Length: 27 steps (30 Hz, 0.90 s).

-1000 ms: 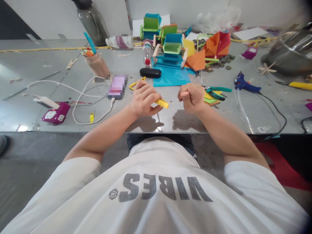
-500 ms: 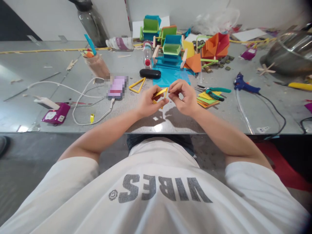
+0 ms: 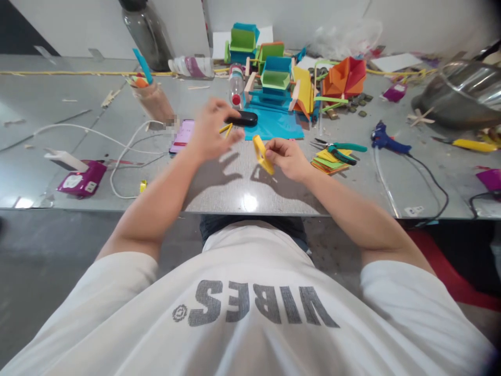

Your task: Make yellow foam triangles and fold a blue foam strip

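Observation:
My right hand [image 3: 288, 158] pinches a yellow triangular frame [image 3: 267, 165], seen nearly edge-on, just above the table. My left hand [image 3: 211, 130], blurred by motion, has its fingers apart and holds nothing. Beside those fingers lies a second yellow triangular frame [image 3: 226, 128], mostly hidden by the hand. A black case [image 3: 247, 119] is just beyond my left fingertips. To the right of my right hand are a stack of coloured paper [image 3: 329, 163] and teal-handled pliers [image 3: 344, 148].
At the left stand a phone [image 3: 182, 137] with a white cable, a purple adapter [image 3: 83, 179] and a pen cup [image 3: 153, 102]. Paper models [image 3: 276, 78] fill the back. A blue glue gun [image 3: 387, 138], a yellow knife [image 3: 473, 145] and a metal pot [image 3: 457, 99] lie right.
My left hand has let go of the yellow triangular frame and moved left and away toward the other one. The frame is now in my right hand.

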{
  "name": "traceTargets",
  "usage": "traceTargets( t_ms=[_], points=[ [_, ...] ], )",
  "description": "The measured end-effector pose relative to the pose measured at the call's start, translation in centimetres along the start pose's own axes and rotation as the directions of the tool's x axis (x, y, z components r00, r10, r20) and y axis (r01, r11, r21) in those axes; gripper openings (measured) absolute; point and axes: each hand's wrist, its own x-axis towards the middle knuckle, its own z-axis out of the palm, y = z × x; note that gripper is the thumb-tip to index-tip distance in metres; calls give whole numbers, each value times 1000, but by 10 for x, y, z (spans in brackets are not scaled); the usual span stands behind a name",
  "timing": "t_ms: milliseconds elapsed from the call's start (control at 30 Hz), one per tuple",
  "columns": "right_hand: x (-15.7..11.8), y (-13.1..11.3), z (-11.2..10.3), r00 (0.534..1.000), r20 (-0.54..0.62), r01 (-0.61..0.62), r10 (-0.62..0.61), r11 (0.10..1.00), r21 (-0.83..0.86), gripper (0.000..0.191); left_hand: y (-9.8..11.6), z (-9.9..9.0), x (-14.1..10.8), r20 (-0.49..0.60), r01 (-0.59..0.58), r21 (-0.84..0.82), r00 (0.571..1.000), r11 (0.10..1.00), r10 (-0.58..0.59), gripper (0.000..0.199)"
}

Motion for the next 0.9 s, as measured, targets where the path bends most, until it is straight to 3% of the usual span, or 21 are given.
traceTargets(
  t_ms=[100, 200, 333, 467, 567, 733, 800, 900],
  points=[
    [3, 8, -1, 999, -39, 1, -2, 1000, -26, 60, -54, -46, 14, -154, 256, 152, 960, 955, -233, 82],
    [5, 13, -1, 999, -38, 6, -7, 1000, -26, 63, -93, -68, 11, -224, 407, 241, 907, 881, -358, 65],
    [5, 13, -2, 999, -42, 10, -10, 1000, -6, 65, -121, -72, -4, -155, 527, 339, 848, 779, -506, 45],
    [5, 12, -4, 998, -56, -10, 11, 1000, 21, 68, -141, -66, -7, -99, 485, 297, 872, 822, -479, 51],
    [6, 10, -5, 998, -55, -26, 27, 999, 27, 68, -151, -61, -4, -146, 517, 260, 856, 816, -496, 60],
    [5, 9, -4, 998, -57, -15, 17, 1000, 25, 69, -147, -61, -4, -143, 405, 145, 911, 903, -386, 69],
    [5, 9, -3, 998, -65, -16, 18, 999, 34, 70, -140, -65, -2, -127, 457, 174, 889, 872, -440, 67],
    [4, 7, -2, 997, -68, -22, 26, 998, 57, 70, -122, -67, 9, -219, 521, 195, 849, 831, -481, 56]
  ],
)
